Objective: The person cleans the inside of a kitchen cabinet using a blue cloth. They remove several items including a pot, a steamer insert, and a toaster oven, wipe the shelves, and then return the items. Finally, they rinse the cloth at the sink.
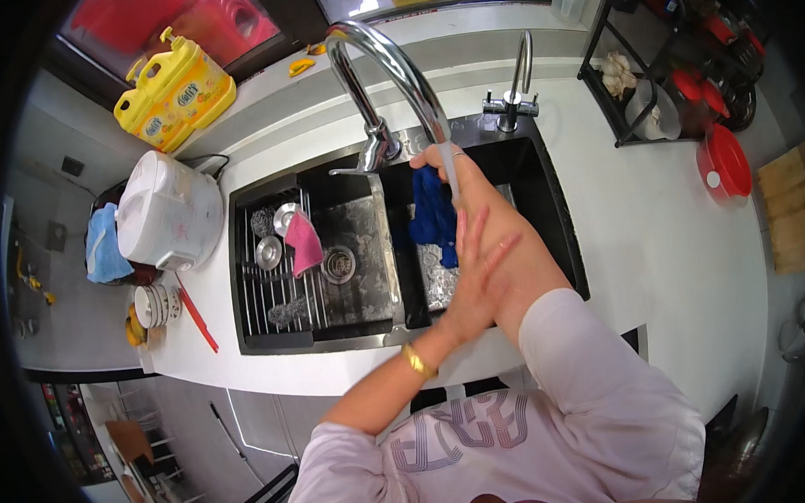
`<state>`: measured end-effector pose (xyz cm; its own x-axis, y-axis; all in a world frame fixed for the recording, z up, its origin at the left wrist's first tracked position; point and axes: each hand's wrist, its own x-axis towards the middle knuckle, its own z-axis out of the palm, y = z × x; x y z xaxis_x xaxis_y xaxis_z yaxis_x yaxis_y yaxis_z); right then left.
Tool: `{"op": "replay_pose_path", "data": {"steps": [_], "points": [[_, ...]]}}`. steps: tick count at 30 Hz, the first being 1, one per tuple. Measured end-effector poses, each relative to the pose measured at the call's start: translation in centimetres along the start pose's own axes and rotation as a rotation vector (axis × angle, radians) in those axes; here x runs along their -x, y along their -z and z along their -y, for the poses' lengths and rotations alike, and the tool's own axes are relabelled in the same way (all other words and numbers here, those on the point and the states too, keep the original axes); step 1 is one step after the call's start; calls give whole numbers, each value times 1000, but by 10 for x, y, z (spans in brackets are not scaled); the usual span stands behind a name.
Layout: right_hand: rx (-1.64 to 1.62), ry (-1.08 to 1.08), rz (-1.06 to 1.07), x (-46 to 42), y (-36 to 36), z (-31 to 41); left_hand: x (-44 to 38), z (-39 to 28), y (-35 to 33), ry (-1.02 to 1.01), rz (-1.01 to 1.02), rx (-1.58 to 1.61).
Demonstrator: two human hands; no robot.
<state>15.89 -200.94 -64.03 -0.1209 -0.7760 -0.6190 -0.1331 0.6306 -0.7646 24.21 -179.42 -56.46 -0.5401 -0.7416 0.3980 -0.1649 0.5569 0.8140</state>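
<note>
A blue cloth (433, 214) hangs wet-looking into the right sink basin (554, 226) from my right hand (442, 158), which grips its upper end below the spout. From the chrome gooseneck faucet (413, 68), a water stream (449, 167) falls by my right wrist. My left hand (476, 275), with a gold band at the wrist, lies spread across my right forearm and holds nothing. The lower end of the cloth hangs beside my left fingertips. Part of my right hand's grip is hidden by the water and the wrist.
In the left basin, a metal rack (251, 303) bears a pink cloth (304, 243), steel scourers (263, 222) and drain strainers (268, 253). A rice cooker (172, 213), bowls (153, 305) and red chopsticks (197, 318) stand left. A smaller tap (512, 104) rises behind; a red colander (724, 164) sits right.
</note>
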Motion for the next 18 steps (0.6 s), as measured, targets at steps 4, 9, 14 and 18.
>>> {"op": "replay_pose_path", "data": {"steps": [4, 9, 14, 18], "points": [[-425, -27, 187, -25, 7, -13, -25, 50, -5, 75, -53, 119], [-578, -187, 296, -60, 3, -26, -29, 118, 11, 399, -260, -214], [-502, -189, 229, -70, -2, -33, -18, 23, 16, -47, -70, -4], [-633, -166, 380, -115, -2, -55, -51, 64, 28, -172, 161, -187]]}}
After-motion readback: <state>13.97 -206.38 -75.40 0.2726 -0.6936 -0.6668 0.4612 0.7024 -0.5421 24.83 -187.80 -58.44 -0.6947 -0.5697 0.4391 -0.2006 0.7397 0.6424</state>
